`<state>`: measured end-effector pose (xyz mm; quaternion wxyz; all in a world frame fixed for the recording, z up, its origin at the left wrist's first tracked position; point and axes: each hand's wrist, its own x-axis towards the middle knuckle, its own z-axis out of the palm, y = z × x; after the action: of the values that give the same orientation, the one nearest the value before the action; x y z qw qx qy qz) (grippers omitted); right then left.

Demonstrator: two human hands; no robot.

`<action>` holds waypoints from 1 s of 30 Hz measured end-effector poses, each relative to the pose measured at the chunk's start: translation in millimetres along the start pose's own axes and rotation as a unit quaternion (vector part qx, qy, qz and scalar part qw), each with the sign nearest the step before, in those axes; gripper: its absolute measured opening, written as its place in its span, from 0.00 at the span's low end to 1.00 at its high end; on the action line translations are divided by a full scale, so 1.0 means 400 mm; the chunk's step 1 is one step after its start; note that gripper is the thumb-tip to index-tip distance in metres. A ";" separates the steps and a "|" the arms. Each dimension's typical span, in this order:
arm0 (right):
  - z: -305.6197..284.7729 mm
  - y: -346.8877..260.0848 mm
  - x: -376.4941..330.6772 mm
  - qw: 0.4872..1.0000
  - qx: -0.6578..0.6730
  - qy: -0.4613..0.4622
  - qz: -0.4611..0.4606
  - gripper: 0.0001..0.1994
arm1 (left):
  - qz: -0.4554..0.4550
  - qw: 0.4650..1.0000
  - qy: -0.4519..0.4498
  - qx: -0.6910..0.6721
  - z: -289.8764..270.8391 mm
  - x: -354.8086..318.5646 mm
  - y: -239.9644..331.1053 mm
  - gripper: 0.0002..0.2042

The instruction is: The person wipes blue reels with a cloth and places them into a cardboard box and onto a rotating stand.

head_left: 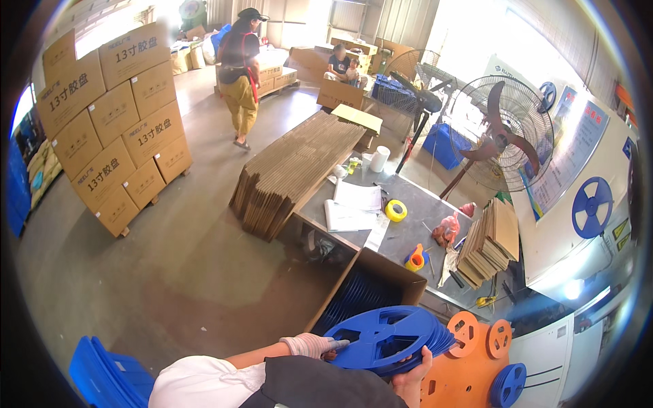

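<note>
A stack of blue plastic reels (388, 328) with spoked faces is held at the lower middle, tilted. My left hand (311, 345), in a pale striped glove, is closed on the stack's left edge, its fingertips at an opening in the top reel. At the lower right edge my right hand (416, 372) grips the same stack, thumb up along the rim and fingers partly hidden. Just beyond the reels stands an open cardboard box (412, 288) with many blue reels packed on edge inside. The stack hides part of the box's near side.
A dark table (415, 234) behind the box bears papers, yellow tape (396, 210) and cardboard pieces (491, 238). Flattened cartons (299, 170) stand left of it. An orange stand (442, 374) with reels is at right, blue bins (112, 370) at lower left. A person (239, 75) walks beyond.
</note>
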<state>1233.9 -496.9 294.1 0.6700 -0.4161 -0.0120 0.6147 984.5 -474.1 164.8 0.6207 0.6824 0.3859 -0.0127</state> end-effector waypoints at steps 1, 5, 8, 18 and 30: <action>0.001 0.001 -0.002 1.000 0.001 0.001 0.006 0.13 | 0.006 1.000 0.007 -0.001 0.006 -0.002 -0.014 0.33; -0.001 -0.002 0.000 1.000 0.003 -0.023 -0.003 0.12 | 0.005 1.000 0.009 -0.009 -0.005 -0.008 0.009 0.33; 0.001 -0.002 -0.002 1.000 0.004 -0.026 -0.007 0.12 | -0.003 1.000 0.011 0.003 -0.019 -0.033 0.048 0.33; -0.011 0.003 -0.005 1.000 0.009 -0.006 -0.007 0.12 | 0.016 1.000 0.000 0.007 -0.005 -0.002 0.005 0.35; -0.042 -0.007 -0.023 0.998 0.024 0.054 -0.019 0.13 | -0.073 0.989 -0.018 -0.128 0.014 0.019 0.024 0.26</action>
<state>1243.0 -513.3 289.3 0.6908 -0.4325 0.0310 0.5786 997.6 -474.2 167.7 0.7071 0.5670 0.4220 -0.0208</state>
